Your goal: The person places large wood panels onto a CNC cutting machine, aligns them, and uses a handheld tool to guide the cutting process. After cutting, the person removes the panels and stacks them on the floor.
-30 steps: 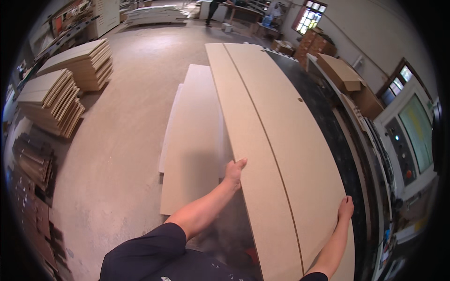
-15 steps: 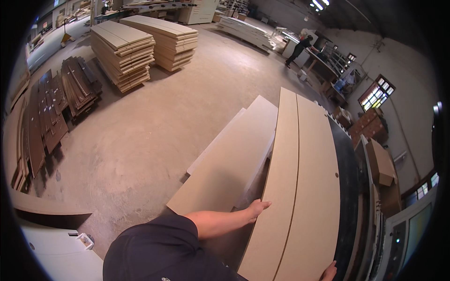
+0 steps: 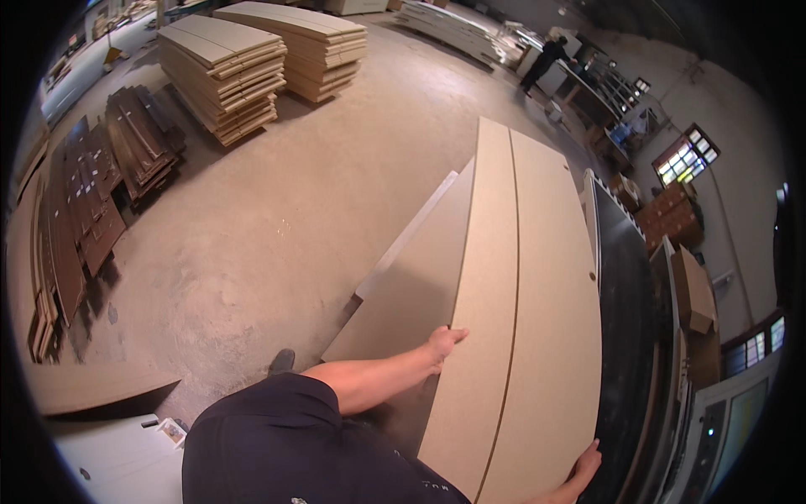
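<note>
A long beige board [image 3: 550,277] with a dark lengthwise groove and a small hole near its right edge lies across the middle right of the view. My left hand [image 3: 442,343] grips its left edge, thumb on top and fingers underneath. At the near right edge, my right hand [image 3: 589,460] has its fingers wrapped round the side of the same board. Beneath and to the left, another flat panel [image 3: 403,302] lies partly covered by the board. A black machine bed [image 3: 628,336] shows along the board's right side.
Stacks of beige boards [image 3: 222,84] stand on the floor at the far left, with dark brown planks [image 3: 92,193] nearer. A control panel [image 3: 726,428] is at the right, beside cardboard boxes [image 3: 672,220]. Far off, a person [image 3: 546,63] stands at a bench. A white machine part [image 3: 117,458] is at lower left.
The board has shifted left, away from the black machine bed, and covers more of the panel below. Both hands have kept their hold and moved with it.
</note>
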Motion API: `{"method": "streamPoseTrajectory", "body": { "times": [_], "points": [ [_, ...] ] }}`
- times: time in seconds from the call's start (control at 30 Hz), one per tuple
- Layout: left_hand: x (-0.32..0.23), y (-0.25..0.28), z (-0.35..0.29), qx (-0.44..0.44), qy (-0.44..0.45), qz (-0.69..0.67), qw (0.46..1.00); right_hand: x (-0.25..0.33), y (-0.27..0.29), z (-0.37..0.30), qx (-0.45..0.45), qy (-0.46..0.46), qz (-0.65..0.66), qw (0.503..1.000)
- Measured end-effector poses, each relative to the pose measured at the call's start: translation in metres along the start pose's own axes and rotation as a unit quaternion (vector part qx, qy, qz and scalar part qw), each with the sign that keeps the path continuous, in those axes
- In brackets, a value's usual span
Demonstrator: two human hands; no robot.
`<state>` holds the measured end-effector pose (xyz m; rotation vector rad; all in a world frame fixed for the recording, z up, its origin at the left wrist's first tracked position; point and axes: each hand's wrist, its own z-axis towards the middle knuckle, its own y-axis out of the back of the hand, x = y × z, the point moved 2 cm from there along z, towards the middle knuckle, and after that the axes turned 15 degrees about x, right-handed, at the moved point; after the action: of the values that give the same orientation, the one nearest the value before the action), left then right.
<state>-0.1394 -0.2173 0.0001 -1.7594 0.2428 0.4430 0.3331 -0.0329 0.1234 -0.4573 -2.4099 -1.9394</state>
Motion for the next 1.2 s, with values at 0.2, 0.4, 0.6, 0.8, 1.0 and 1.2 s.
{"method": "streamPoseTrajectory", "body": {
  "times": [0.2, 0.4, 0.6, 0.8, 1.0, 1.2],
  "points": [
    [-0.105, 0.082, -0.058, -0.063, -0.039, -0.04, 0.996, 0.124, -0.035, -0.068, -0.014, 0.04, -0.074, 0.996],
    [-0.241, 0.163, -0.105, -0.092, -0.058, -0.047, 0.993, 0.288, -0.08, -0.127, -0.015, 0.072, -0.083, 0.994],
    [-0.329, 0.213, -0.116, -0.131, -0.085, -0.067, 0.985, 0.433, -0.092, -0.133, 0.049, 0.125, -0.079, 0.988],
    [-0.434, 0.255, -0.072, -0.166, -0.142, -0.057, 0.974, 0.582, -0.127, -0.11, 0.013, 0.186, -0.056, 0.981],
    [-0.594, 0.308, 0.021, -0.124, -0.186, -0.074, 0.972, 0.767, -0.167, -0.047, 0.032, 0.282, -0.011, 0.959],
    [-0.714, 0.341, 0.089, -0.165, -0.219, -0.084, 0.958, 0.964, -0.185, 0.009, -0.031, 0.277, -0.057, 0.959]
  ]
}}
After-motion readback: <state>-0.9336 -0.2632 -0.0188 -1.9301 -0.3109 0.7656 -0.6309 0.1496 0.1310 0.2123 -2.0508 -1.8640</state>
